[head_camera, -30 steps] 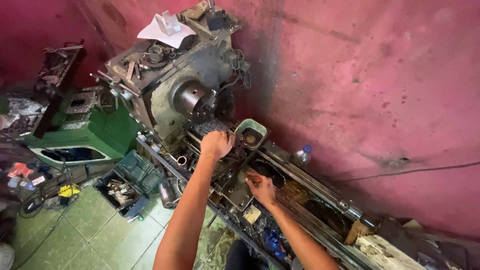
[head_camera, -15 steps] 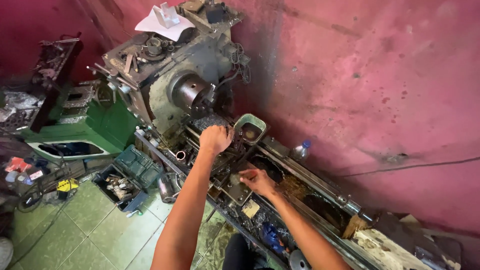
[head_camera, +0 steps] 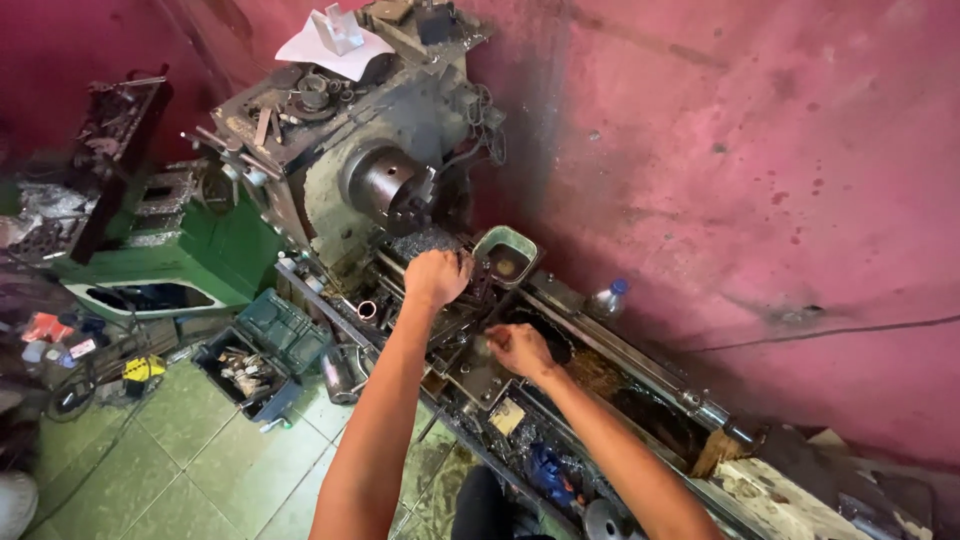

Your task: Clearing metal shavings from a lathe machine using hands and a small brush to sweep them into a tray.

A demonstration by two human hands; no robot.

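I have my left hand (head_camera: 437, 277) clenched in a fist on the tool post of the lathe (head_camera: 400, 240), just below the chuck (head_camera: 392, 187) at twelve o'clock. What sits inside that fist is hidden from me. My right hand (head_camera: 518, 347) is closed around a small handle on the carriage, at about four o'clock from the left. A green tin (head_camera: 506, 255) sits just beside my left knuckles at two o'clock. To do this well, I judge I must hold the left fist firm, turn the right slowly, and keep both wrists clear of the chuck.
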